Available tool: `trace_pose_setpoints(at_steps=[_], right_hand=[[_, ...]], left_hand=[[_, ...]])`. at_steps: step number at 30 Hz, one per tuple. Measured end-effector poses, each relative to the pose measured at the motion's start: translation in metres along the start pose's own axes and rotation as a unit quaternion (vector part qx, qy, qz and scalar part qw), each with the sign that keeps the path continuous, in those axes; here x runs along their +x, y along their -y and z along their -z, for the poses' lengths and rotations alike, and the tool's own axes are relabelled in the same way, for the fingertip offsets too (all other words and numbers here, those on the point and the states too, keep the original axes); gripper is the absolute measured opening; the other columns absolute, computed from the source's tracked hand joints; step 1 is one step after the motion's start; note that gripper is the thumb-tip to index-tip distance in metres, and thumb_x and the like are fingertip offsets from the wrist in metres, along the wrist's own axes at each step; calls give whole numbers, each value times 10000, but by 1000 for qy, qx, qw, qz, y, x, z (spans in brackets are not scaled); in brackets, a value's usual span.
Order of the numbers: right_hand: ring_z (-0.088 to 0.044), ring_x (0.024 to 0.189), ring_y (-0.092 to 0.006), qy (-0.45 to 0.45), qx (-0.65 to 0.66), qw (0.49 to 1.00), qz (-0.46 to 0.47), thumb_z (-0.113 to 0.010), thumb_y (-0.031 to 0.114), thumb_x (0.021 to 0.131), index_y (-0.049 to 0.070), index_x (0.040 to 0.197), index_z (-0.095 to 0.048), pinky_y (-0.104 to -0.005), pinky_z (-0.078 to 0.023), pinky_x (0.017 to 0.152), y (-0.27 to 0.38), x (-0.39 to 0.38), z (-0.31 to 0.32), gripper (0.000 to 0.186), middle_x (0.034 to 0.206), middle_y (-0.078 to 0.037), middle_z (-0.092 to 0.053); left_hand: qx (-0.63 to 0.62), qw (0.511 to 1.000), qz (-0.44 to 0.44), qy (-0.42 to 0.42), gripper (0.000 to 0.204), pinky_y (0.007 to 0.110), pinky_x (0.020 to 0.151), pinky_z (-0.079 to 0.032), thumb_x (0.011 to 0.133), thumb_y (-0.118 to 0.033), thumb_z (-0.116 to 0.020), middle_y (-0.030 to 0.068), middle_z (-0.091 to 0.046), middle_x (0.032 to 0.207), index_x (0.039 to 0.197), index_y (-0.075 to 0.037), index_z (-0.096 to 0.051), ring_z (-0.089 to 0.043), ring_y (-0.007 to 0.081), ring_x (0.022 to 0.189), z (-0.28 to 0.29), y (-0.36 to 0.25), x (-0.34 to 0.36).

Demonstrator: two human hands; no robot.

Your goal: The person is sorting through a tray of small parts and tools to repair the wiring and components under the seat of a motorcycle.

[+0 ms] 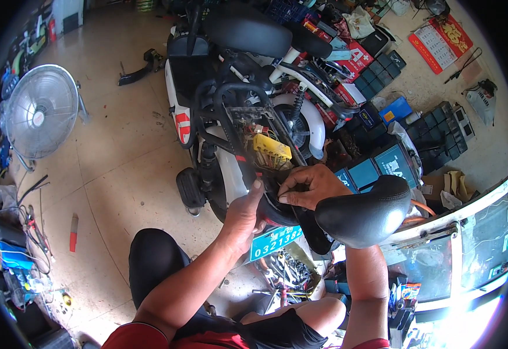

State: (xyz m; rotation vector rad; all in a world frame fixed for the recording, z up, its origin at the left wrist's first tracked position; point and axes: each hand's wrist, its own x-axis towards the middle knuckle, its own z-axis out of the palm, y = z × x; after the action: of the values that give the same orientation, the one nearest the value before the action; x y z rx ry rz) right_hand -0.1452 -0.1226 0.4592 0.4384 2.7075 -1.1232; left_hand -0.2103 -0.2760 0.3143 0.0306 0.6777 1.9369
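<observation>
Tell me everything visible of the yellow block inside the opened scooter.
The yellow block is roughly rectangular and looks like plastic, with a notched edge facing the person. It lies slanted inside the scooter's open frame, beside exposed wiring. The left hand and right hand are nearer the person, neither touching it. How it is fixed is unclear.

Tan tiled floor (pixel 120 192), standing fan (pixel 39 113), white-framed glass panels (pixel 481 235), bright glare (pixel 469 326) at lower right.

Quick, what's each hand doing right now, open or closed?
Left hand: closed on the side of the scooter's black tail.
Right hand: closed in a pinch at the tail; anything held can't be told.
</observation>
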Motion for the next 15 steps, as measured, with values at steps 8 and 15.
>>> trace_pose_setpoints(at_steps=[8,15], right_hand=[[-679,784,-126,1,19,999,-33,-762,126,812,-10,951,-794,-289,-527,784,-3,3,-1,197,823,-72,-747],[-667,762,-113,26,32,997,-67,-768,130,803,-2,917,-789,-280,-521,769,8,6,5,175,806,-49,-735]], left_hand=[[5,1000,2,-13,607,188,456,-303,856,-667,-754,-32,-619,783,1017,-94,-636,-491,10,577,-3,-2,-2],[39,999,30,-12,635,212,470,-351,907,-687,-673,41,-667,823,1013,-62,-634,-585,94,619,0,-8,-4]])
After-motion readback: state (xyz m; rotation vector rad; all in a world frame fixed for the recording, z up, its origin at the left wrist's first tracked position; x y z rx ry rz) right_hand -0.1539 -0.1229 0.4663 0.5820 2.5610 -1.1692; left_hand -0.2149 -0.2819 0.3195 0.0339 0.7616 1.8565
